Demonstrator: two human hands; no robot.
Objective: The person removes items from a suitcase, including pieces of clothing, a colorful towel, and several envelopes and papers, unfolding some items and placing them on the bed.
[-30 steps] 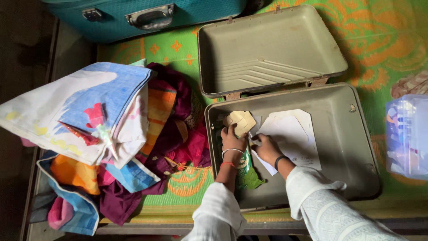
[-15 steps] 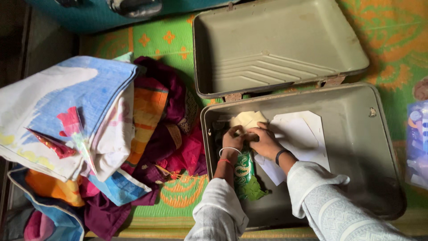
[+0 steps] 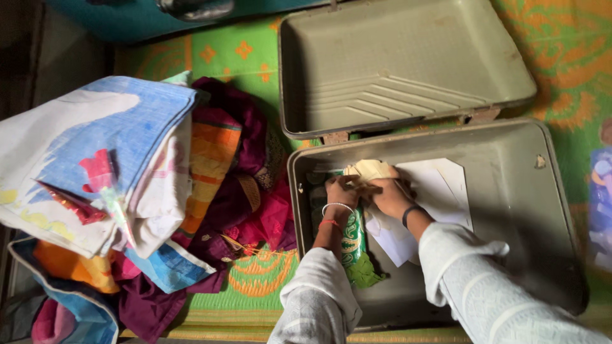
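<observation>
Both hands meet in the upper left corner of the open metal trunk (image 3: 510,210), over a small tan folded paper packet (image 3: 371,169). The left hand (image 3: 342,191) presses its fingers onto the packet's left edge, while the right hand (image 3: 390,197) closes its fingers over the right side; together they pinch and flatten it against the trunk floor. The packet looks light, thin and easily creased, so it is best held by its folded edges rather than by loose flaps. Just right of the packet lie white paper sheets (image 3: 440,185), flat and overlapping on the trunk floor. Below the left wrist a green patterned cloth roll (image 3: 352,245) lies along the trunk's left wall, soft and limp. Left of the trunk, on the green and orange mat (image 3: 261,271), sits a heap of folded clothes (image 3: 127,178). The trunk's lid (image 3: 401,64) stands open behind it.
</observation>
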